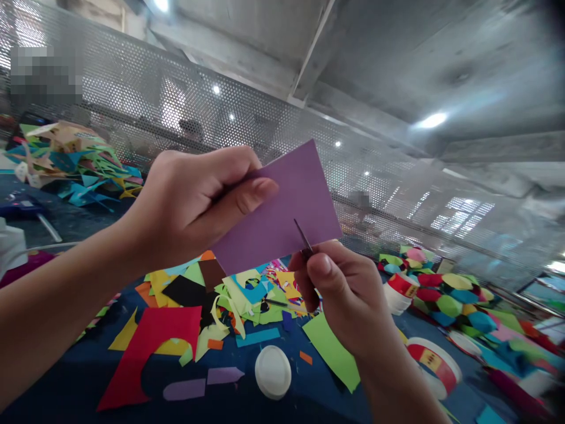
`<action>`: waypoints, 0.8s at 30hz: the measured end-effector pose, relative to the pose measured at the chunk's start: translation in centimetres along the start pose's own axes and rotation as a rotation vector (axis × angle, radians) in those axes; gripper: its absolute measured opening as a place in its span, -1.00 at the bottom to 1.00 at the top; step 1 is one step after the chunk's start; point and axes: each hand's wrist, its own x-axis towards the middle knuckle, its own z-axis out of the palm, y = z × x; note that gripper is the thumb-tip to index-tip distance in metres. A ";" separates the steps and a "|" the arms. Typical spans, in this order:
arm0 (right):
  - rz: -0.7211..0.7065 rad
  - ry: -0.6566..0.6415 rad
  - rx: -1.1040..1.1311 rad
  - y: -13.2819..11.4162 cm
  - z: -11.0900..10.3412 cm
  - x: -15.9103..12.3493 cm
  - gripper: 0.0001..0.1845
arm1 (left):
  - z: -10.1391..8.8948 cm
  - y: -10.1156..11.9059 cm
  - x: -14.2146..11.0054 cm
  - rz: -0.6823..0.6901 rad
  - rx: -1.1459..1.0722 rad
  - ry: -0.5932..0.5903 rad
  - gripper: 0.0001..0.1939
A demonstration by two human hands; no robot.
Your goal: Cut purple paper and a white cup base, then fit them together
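My left hand [194,203] is closed on the left edge of a purple paper sheet [282,212], thumb pressed on its front, holding it up in the air. My right hand [346,294] is closed around small scissors [303,238], whose thin dark blade lies against the sheet's lower right part. Only the blade tip shows; the handles are hidden inside my fingers. Both hands hover above a dark blue table [79,383] strewn with coloured paper scraps [229,294].
On the table lie a red cut-out sheet [150,347], a green piece [331,350], two purple strips [203,383], a white round lid [272,371] and tape rolls [435,362]. Coloured paper balls [445,294] sit at right. Another scrap heap [70,159] lies far left by a perforated metal screen.
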 end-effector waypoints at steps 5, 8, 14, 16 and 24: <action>0.014 0.052 -0.029 -0.1 0.1 0.0 -0.40 | 0.0 0.1 -0.1 0.028 0.021 0.013 -0.65; 0.011 0.056 0.000 -0.1 0.1 0.1 -0.38 | -0.1 0.0 -0.1 -0.009 0.016 0.018 -0.64; 0.007 0.057 0.007 -0.1 0.0 0.2 -0.38 | -0.3 -0.2 0.0 -0.007 -0.013 0.014 -0.63; 0.011 0.062 0.013 0.0 0.1 0.2 -0.38 | -0.2 -0.1 0.1 0.012 -0.004 0.010 -0.64; 0.001 0.087 0.016 0.2 0.1 0.2 -0.37 | 0.1 -0.3 0.0 0.114 0.059 0.041 -0.61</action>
